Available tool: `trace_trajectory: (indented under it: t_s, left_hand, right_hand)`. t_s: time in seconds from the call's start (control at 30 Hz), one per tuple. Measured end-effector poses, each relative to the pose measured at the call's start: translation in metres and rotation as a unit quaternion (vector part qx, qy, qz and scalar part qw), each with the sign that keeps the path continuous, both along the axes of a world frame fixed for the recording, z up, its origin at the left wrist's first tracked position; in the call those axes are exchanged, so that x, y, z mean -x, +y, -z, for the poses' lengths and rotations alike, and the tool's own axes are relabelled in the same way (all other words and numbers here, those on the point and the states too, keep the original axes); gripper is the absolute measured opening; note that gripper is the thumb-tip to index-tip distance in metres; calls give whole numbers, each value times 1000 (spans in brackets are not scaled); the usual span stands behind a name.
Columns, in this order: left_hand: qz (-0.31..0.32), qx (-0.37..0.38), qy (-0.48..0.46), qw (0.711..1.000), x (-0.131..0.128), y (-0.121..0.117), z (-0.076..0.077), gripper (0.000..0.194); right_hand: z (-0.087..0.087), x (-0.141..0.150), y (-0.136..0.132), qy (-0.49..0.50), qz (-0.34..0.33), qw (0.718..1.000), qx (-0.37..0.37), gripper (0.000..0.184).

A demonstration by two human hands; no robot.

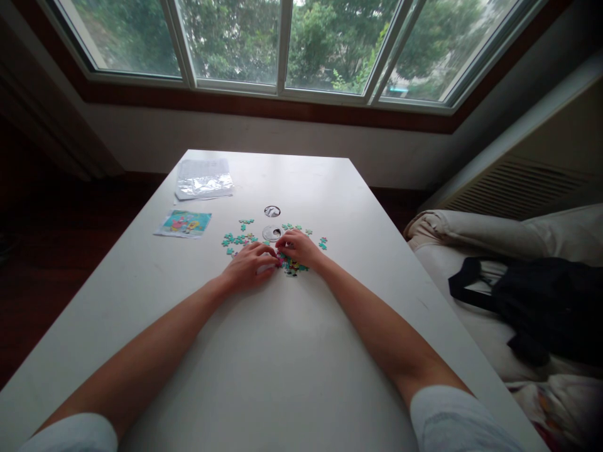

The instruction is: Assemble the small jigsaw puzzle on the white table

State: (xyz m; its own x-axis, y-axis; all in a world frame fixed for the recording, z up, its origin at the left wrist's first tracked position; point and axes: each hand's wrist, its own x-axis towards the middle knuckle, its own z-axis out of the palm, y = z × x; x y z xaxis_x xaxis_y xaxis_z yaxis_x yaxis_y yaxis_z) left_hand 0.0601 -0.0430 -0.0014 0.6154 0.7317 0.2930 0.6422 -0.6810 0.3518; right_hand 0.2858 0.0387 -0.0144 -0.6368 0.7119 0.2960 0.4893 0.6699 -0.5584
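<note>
We find jigsaw pieces [230, 239] between left and right edges of white table [282, 364], toward far edge. Left hand [252, 266] curled, right hand [298, 245] bent, fingertips close together at denser cluster [296, 266]; we cannot tell whether either grips piece. We judge assembly early: cluster possibly part-joined, many pieces loose. Cartoon picture sheet [183, 224] near left edge, figures resembling SpongeBob and Patrick; clear plastic bag [204, 180] near far left corner. No lettering legible to us.
</note>
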Motion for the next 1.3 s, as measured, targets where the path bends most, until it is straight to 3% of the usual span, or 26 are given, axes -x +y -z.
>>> trace_trajectory:
  t_s: [0.7,0.93,1.3]
  left_hand:
    - [17,-18,-1,1000,0,1,0,25]
    - [41,-6,-8,999,0,2,3,32]
    - [24,-10,-13,1000,-1,2,1,32]
  right_hand:
    - [8,-1,2,11,15,999,-30,7]
    - [6,-17,12,82,83,993,-27,12]
    - [8,-35,22,79,148,985,-35,13]
